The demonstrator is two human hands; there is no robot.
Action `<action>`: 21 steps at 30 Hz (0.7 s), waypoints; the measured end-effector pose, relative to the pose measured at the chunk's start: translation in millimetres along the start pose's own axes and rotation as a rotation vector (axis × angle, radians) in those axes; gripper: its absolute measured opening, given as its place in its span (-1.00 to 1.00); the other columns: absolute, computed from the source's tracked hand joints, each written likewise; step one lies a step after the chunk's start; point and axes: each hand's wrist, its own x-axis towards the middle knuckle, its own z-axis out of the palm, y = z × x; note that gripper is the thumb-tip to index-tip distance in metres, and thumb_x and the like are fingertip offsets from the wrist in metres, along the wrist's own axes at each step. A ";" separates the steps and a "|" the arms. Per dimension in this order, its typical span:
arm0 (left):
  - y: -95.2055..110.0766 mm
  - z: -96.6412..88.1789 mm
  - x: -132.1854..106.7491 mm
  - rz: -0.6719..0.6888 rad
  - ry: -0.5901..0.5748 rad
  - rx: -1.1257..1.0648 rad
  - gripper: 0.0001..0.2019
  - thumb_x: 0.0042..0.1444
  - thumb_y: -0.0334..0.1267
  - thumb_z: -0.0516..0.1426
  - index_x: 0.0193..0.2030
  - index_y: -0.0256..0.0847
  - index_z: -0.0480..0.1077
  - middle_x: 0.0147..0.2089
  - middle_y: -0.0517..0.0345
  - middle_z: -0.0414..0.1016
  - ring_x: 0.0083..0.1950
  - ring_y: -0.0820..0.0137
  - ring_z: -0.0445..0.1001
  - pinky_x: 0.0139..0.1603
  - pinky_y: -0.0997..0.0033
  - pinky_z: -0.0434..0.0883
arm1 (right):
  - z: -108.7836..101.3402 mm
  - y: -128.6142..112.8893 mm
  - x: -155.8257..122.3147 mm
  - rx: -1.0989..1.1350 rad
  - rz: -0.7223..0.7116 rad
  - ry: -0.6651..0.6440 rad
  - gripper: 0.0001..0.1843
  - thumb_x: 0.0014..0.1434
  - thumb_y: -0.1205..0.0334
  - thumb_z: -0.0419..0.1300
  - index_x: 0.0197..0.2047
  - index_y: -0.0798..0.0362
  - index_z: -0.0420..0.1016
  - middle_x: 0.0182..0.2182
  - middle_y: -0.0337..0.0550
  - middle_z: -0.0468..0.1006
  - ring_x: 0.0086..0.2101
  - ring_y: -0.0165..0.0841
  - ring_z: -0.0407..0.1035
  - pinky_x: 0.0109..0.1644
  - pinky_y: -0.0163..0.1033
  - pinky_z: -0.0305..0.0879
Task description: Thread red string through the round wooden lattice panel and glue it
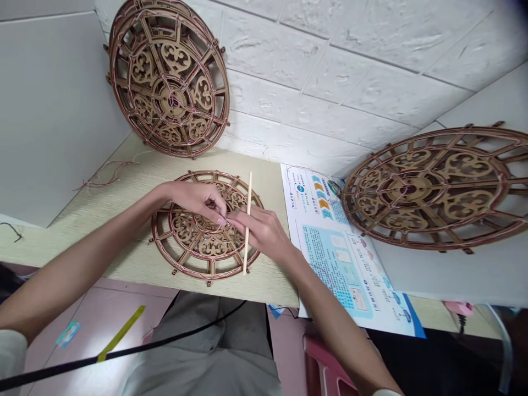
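A round wooden fretwork wheel (193,247) with carved scroll panels lies flat on the pale wooden table (124,220). My left hand (198,201) hovers over its middle with fingers pinched together; what they pinch is too small to make out. My right hand (264,231) rests on the wheel's right side, fingers closed around a thin wooden stick (248,203) that stands across the wheel from back to front. The fingertips of both hands meet near the wheel's hub.
A second fretwork wheel (169,82) leans against the white brick wall at the back left. A third wheel (437,187) leans at the right. A printed instruction sheet (342,258) lies right of my hands. Thin reddish wire (103,176) lies at the far left. A black cable (124,352) crosses my lap.
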 end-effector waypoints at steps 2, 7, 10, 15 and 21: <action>-1.0 1.1 1.7 0.010 0.014 0.005 -0.69 0.25 -0.08 0.20 -0.24 -0.35 0.57 -0.38 0.13 0.50 -0.36 0.48 0.38 -0.34 0.56 0.24 | -1.0 -2.5 3.3 0.135 0.131 -0.044 -0.71 0.49 0.15 0.02 -0.11 0.11 0.52 -0.32 -0.10 0.57 -0.34 -0.36 0.40 -0.27 -0.27 0.22; -0.8 3.0 2.5 0.011 0.006 -0.028 -0.71 0.24 -0.10 0.21 -0.29 -0.35 0.53 -0.45 0.18 0.40 -0.42 0.51 0.28 -0.40 0.54 0.19 | -4.9 -8.9 10.5 0.428 0.304 -0.122 -0.56 0.47 -0.02 0.00 -0.38 0.09 0.32 -0.52 -0.25 0.33 -0.49 -0.45 0.20 -0.36 -0.30 0.06; 0.7 3.5 2.1 0.009 0.014 -0.032 -0.72 0.23 -0.11 0.22 -0.31 -0.34 0.51 -0.45 0.19 0.38 -0.42 0.51 0.28 -0.40 0.54 0.18 | -6.2 -11.8 11.6 0.547 0.358 -0.144 -0.55 0.42 -0.09 0.07 -0.36 0.09 0.35 -0.51 -0.26 0.32 -0.49 -0.46 0.15 -0.36 -0.31 0.04; 2.1 5.2 2.7 0.018 0.014 -0.044 -0.73 0.22 -0.12 0.22 -0.33 -0.33 0.50 -0.46 0.19 0.36 -0.43 0.52 0.26 -0.41 0.54 0.17 | -4.7 -10.9 11.2 0.719 0.469 -0.132 -0.54 0.31 -0.17 0.20 -0.30 0.11 0.44 -0.49 -0.25 0.34 -0.47 -0.45 0.13 -0.38 -0.33 0.03; -1.4 5.2 3.1 0.015 0.008 -0.039 -0.71 0.23 -0.09 0.21 -0.26 -0.34 0.53 -0.41 0.14 0.43 -0.38 0.48 0.34 -0.36 0.53 0.22 | -3.9 -7.5 10.4 0.735 0.488 -0.120 -0.56 0.25 -0.15 0.26 -0.29 0.11 0.44 -0.48 -0.26 0.34 -0.49 -0.47 0.12 -0.41 -0.34 0.02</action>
